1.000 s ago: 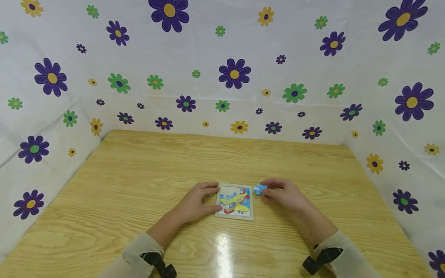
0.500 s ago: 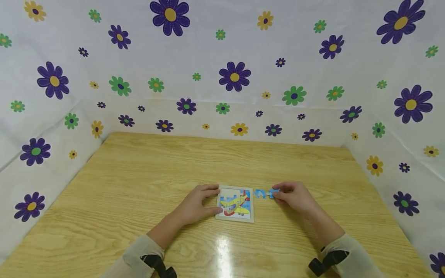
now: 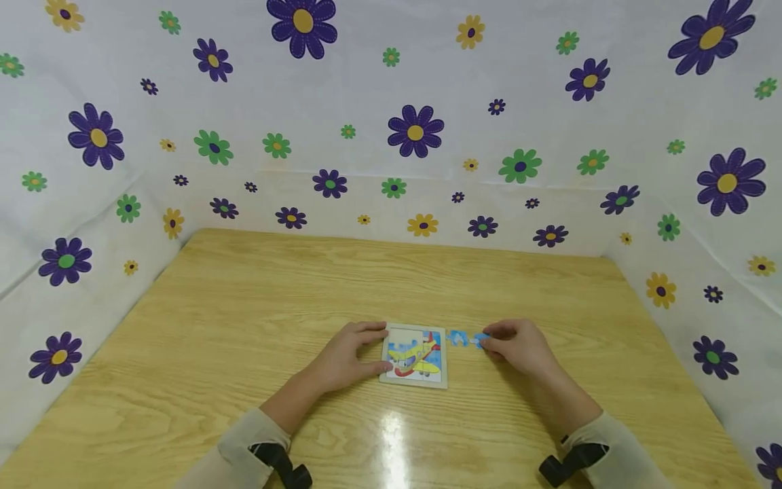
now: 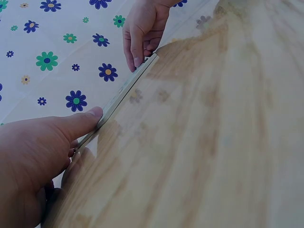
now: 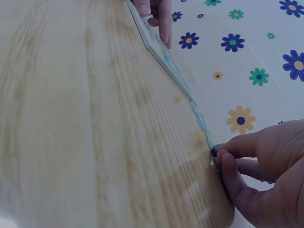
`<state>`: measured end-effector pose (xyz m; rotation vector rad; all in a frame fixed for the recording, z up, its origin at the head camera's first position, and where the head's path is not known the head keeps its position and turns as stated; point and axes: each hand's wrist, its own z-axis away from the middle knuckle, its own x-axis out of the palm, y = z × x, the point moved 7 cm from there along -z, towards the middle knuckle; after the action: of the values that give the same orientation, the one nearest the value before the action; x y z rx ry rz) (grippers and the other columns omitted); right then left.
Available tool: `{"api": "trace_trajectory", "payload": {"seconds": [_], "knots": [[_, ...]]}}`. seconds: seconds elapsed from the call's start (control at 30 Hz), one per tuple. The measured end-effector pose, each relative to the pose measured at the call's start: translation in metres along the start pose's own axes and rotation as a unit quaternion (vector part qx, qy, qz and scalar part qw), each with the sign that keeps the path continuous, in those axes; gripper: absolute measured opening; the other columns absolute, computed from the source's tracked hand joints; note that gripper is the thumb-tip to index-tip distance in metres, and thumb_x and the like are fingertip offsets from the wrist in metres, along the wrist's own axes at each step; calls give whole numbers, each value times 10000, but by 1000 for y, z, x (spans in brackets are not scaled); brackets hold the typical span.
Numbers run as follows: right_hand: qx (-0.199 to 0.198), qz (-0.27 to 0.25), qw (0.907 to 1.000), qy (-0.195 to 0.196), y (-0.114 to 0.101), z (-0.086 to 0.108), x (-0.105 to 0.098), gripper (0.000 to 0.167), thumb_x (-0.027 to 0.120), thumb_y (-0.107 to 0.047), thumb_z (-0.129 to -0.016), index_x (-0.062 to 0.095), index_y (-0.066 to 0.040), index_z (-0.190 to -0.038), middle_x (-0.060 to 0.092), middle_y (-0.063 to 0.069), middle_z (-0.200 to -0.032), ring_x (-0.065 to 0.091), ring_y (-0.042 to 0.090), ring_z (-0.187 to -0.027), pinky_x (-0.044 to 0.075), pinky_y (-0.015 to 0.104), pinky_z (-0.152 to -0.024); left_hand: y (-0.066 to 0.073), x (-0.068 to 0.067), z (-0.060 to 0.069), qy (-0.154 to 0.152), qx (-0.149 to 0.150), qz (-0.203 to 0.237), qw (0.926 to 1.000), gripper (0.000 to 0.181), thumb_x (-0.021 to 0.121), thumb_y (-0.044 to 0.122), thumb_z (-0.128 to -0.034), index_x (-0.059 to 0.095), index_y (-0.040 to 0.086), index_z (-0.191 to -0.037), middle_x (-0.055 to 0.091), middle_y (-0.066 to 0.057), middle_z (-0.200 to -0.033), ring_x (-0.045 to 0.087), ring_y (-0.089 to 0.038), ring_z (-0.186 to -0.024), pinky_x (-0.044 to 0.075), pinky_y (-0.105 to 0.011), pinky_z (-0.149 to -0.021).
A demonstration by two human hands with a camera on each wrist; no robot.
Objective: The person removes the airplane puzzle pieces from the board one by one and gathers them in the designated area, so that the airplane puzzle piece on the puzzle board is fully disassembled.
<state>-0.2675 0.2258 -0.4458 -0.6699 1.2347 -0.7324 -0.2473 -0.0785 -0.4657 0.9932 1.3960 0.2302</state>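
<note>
A square jigsaw puzzle (image 3: 415,356) with a yellow and red airplane picture lies in a pale wooden frame (image 3: 414,386) on the table. The frame's upper left part shows bare backing. My left hand (image 3: 345,358) holds the frame by its left side, thumb and fingers spread along it; in the left wrist view, the thumb of this hand (image 4: 38,152) lies at the frame's edge. One blue jigsaw piece (image 3: 457,338) lies just right of the frame. Beside it, my right hand (image 3: 519,348) pinches another blue jigsaw piece (image 3: 479,340), partly hidden by the fingertips.
The wood-grain table (image 3: 275,292) extends around the puzzle on all sides. White cloth walls (image 3: 342,81) with printed flowers stand behind it and at both sides. Black wrist straps (image 3: 574,462) sit over the sleeves.
My right hand has shifted right, away from the frame, leaving one blue jigsaw piece beside it, and now pinches another piece. My left hand stays at the frame.
</note>
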Motion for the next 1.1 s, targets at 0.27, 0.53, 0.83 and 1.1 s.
{"api": "trace_trajectory", "payload": {"seconds": [0.27,0.53,0.83,1.1], "knots": [[6,-387,9992,-73,-1,-7,1,367,744,-173,-899,682,16,-1209,709,115,-1006,629,127,-755,531,238,-663,2,-2,-1,-39,-3,-55,10000,631,802,364,-848,611,70,-1373,520,-19,-1492,451,-283,-1383,404,-487,-1123],[-288,-376,9981,-385,-27,-6,25,347,754,-152,-894,699,-9,-1206,645,121,-987,631,125,-742,564,245,-664,0,-1,0,-53,-44,-41,10000,633,799,372,-850,608,80,-1378,513,-7,-1497,439,-282,-1398,396,-489,-1131],[-402,-767,9902,-1093,-50,-3,61,257,704,-74,-920,713,27,-1157,614,126,-939,669,127,-744,605,264,-689,0,0,-1,-52,28,-56,10000,628,796,369,-854,609,70,-1374,517,-14,-1493,438,-282,-1402,389,-487,-1139],[-775,-791,9847,-1349,-58,-5,81,236,700,-73,-924,720,68,-1113,678,108,-829,670,97,-664,586,235,-633,4,-2,-1,6,108,-101,9999,616,801,365,-849,623,64,-1357,533,-32,-1478,483,-272,-1335,427,-474,-1098]]}}
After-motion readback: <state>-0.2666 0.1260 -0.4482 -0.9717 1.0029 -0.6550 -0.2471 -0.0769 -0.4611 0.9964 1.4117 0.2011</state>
